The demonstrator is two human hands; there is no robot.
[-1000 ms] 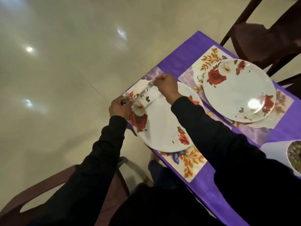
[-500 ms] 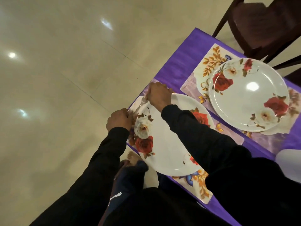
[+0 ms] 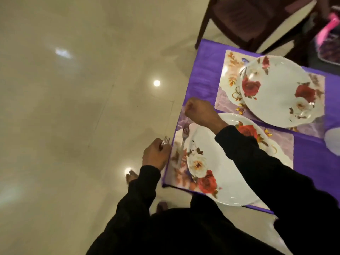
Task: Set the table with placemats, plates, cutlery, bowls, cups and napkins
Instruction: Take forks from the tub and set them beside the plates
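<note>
Left hand: we saw our left hand point(image 3: 156, 155) just off the table's left edge, fingers curled round a second fork point(image 3: 166, 140) whose tines poked out above the knuckles.
Right hand: our right hand point(image 3: 200, 112) hung above the far left corner of the near placemat point(image 3: 177, 173), fingers curled in; whether it pinched anything we could not tell — nothing showed in it.
Fork on the mat: one fork point(image 3: 183, 142) lay on the near placemat, just left of the near plate point(image 3: 224, 173), tines pointing to the far side, apart from both hands.
Near plate: white with red and cream roses, it sat on the near placemat; our right sleeve point(image 3: 257, 162) crossed over its far right part.
Far setting: a second floral plate point(image 3: 279, 92) rested on the far placemat point(image 3: 228, 78), well apart from our hands.
Table: a purple cloth point(image 3: 206, 70) covered it, and both mats lay on that cloth.
Surroundings: a dark chair point(image 3: 244, 21) stood beyond the far end, a glossy tiled floor point(image 3: 73, 107) spread to the left — and a white rounded object point(image 3: 333, 142) was cut off at the right edge.
</note>
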